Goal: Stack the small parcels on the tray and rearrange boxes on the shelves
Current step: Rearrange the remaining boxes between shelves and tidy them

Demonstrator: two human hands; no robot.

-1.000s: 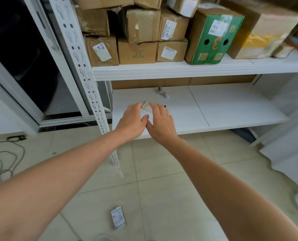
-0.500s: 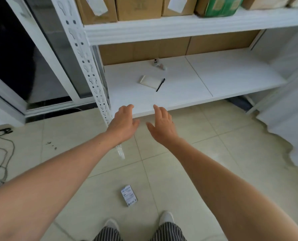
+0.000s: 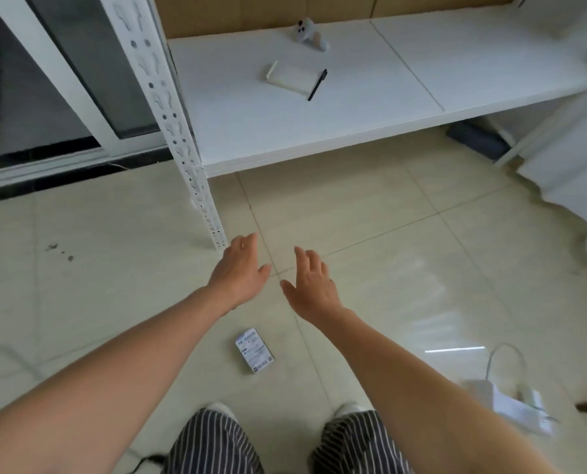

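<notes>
Beige floor tiles (image 3: 114, 285) fill most of the view, with a dark window (image 3: 29, 97) at ten o'clock and a white perforated shelf post (image 3: 172, 124) running down beside it to the floor. The left hand (image 3: 239, 273) hangs over the tiles just right of the post's foot, fingers spread and loose, holding nothing. Below it, at six o'clock, a small parcel (image 3: 254, 350) with a printed label lies flat on the floor, apart from both hands and just ahead of the striped trousers (image 3: 213, 443) and white shoes at the bottom edge. The right hand (image 3: 312, 285) hovers near the left one, palm turned inward, fingers open and empty; the two thumbs point toward each other without touching. At twelve o'clock the low white shelf (image 3: 353, 114) carries a pale notepad (image 3: 290, 78), a black pen (image 3: 317, 84) lying just beside its right edge, and a small grey object (image 3: 309, 34) farther back near the brown rear panel. At four o'clock a white bag with a thin handle (image 3: 511, 398) rests on the tiles.
</notes>
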